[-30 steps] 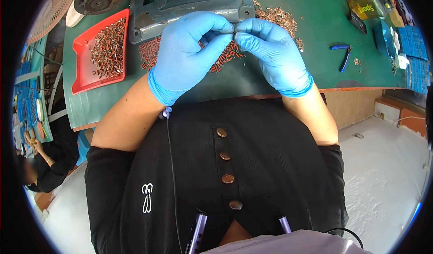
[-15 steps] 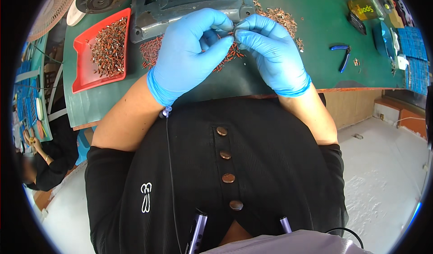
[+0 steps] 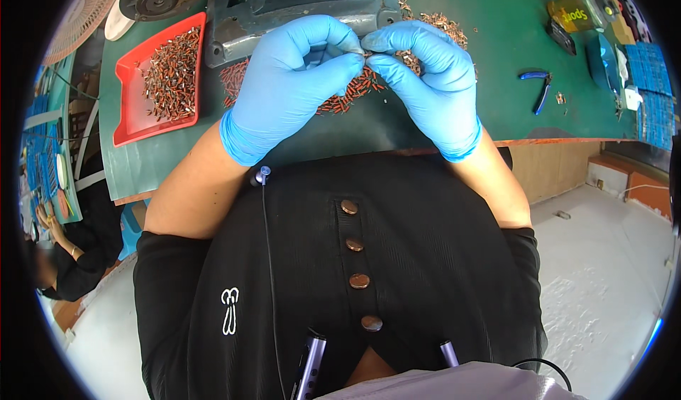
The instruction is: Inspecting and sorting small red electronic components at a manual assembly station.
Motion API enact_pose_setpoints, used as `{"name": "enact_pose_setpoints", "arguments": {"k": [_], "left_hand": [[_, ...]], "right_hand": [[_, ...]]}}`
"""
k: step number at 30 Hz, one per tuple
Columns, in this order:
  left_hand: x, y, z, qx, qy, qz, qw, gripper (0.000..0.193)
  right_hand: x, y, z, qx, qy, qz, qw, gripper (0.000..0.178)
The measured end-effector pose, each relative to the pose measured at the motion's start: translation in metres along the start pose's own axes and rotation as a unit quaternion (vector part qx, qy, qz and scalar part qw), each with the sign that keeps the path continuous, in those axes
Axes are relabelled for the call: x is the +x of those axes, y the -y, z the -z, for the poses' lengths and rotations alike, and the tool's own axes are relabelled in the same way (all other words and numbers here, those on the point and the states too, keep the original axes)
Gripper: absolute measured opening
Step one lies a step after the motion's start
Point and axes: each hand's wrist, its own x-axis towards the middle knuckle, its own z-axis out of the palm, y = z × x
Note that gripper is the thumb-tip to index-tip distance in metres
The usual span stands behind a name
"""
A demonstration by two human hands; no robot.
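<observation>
Both of my hands wear blue gloves and meet fingertip to fingertip over the table. My left hand (image 3: 287,84) pinches with thumb and forefinger. Facing it, my right hand (image 3: 443,84) pinches the same way. A tiny dark piece shows where the fingertips meet, too small to name. Beneath and between the hands lies a pile of small red-brown cylindrical parts (image 3: 351,98), partly hidden by my left hand. Behind my right hand, a heap of small copper-coloured parts (image 3: 447,27) is partly covered.
A red tray (image 3: 126,119) of similar small parts stands at the left. A heavy grey machine base (image 3: 312,6) sits behind my hands. Blue-handled pliers (image 3: 545,91) lie on the green table (image 3: 507,109) at the right. Another person's hand (image 3: 53,224) shows at far left.
My right hand has turned and its thumb and forefinger are more extended. My left hand has shifted slightly left and down. The fingertips still meet.
</observation>
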Motion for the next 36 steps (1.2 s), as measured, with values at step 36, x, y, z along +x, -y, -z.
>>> {"name": "enact_pose_setpoints", "arguments": {"k": [36], "left_hand": [[-0.010,0.010,0.000,0.083,-0.064,-0.069,0.992,0.016]], "right_hand": [[-0.012,0.004,-0.021,0.317,-0.003,-0.245,0.916,0.014]]}}
